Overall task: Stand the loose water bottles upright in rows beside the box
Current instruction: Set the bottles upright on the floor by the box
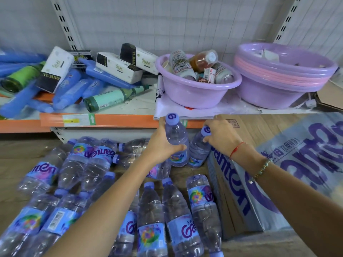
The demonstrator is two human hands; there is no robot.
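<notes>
Two clear water bottles with purple caps stand upright at the far left corner of the cardboard box [278, 164]. My left hand [163, 143] grips the body of the taller-looking one [176, 136]. My right hand [220, 134] holds the neck and cap of the second bottle [197, 151], which stands right against the box. Several more bottles [89, 164] lie on their sides on the floor to the left and in front, some pointing their caps away from me, for example one [178, 216] near the box's front.
A low shelf with an orange edge [111, 120] runs behind the bottles. On it sit a purple basin [196, 89] with cans and a bottle, stacked purple and pink basins [282, 76], white cartons, blue tubes and green bottles.
</notes>
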